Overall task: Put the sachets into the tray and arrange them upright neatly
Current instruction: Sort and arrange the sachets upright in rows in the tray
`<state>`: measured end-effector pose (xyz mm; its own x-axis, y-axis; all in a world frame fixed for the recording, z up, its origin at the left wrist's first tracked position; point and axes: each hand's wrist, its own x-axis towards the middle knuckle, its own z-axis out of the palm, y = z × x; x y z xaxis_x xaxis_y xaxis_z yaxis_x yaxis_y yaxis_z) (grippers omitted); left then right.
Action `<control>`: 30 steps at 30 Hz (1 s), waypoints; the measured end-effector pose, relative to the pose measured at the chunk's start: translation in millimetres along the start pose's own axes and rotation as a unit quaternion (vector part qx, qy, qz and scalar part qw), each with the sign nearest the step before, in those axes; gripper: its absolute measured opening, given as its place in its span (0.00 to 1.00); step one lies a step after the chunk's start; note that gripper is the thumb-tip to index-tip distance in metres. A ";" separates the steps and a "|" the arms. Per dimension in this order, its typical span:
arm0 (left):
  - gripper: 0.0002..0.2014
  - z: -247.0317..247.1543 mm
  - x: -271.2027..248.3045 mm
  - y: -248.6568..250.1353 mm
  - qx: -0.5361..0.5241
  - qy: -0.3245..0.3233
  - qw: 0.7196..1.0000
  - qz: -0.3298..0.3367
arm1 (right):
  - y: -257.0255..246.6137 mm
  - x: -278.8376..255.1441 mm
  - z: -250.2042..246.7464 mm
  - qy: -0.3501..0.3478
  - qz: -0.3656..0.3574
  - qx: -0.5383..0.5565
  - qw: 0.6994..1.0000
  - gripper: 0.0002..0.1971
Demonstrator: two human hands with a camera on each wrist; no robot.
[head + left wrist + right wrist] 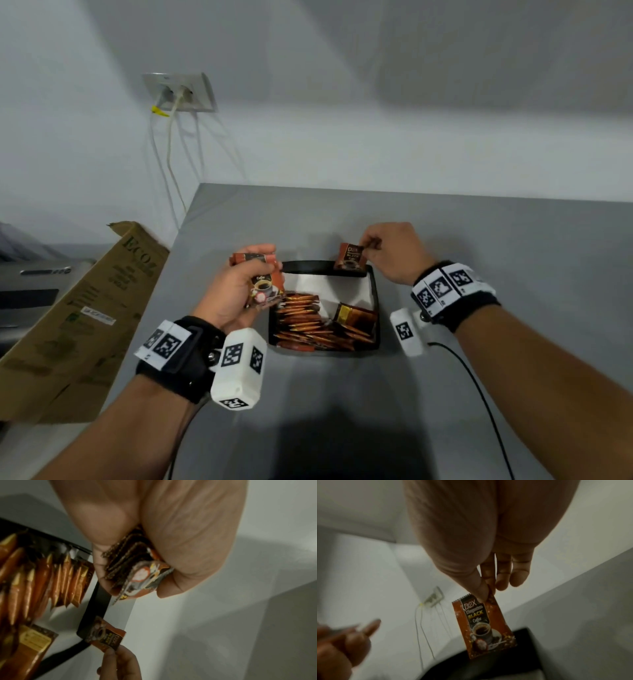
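A black tray (375,308) with a white lining sits mid-table, its near half packed with several orange-brown sachets (301,325) standing on edge. My left hand (239,284) grips a small stack of coffee sachets (265,284) just left of the tray; in the left wrist view the stack (135,572) sits between thumb and fingers. My right hand (387,253) pinches one brown coffee sachet (350,260) by its top corner, hanging upright over the tray's far edge. The right wrist view shows this sachet (484,627) above the tray rim (534,642).
A cardboard box (78,318) leans at the table's left edge. A wall socket (180,92) with white cables hangs behind. A black cable (479,394) trails from my right wrist across the grey table (479,240). A gold-labelled sachet (352,313) lies tilted in the tray.
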<state>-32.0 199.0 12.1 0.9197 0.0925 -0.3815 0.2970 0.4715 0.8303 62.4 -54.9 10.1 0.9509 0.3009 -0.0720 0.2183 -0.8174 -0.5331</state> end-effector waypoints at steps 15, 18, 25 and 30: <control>0.17 -9.0 -1.2 -2.3 0.037 0.005 0.999 -0.023 | 15.8 12.5 27.2 -0.059 0.030 -0.087 0.994 0.05; 0.17 -8.6 -0.9 -4.9 0.041 0.003 0.999 -0.026 | 15.3 11.4 26.8 -0.063 0.027 -0.088 0.994 0.05; 0.20 -3.9 -2.9 -5.9 0.036 -0.013 0.999 -0.028 | 6.2 3.6 14.9 -0.027 0.007 -0.080 0.996 0.15; 0.37 22.3 -4.8 -2.4 0.066 -0.061 0.996 -0.009 | -54.9 -11.4 -10.1 -0.043 -0.089 0.086 0.991 0.11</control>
<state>-31.4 177.9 21.0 0.9356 -0.0255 -0.3521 0.3382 0.3512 0.8731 41.7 -18.4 48.6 0.8764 0.4805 -0.0321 0.3338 -0.6542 -0.6786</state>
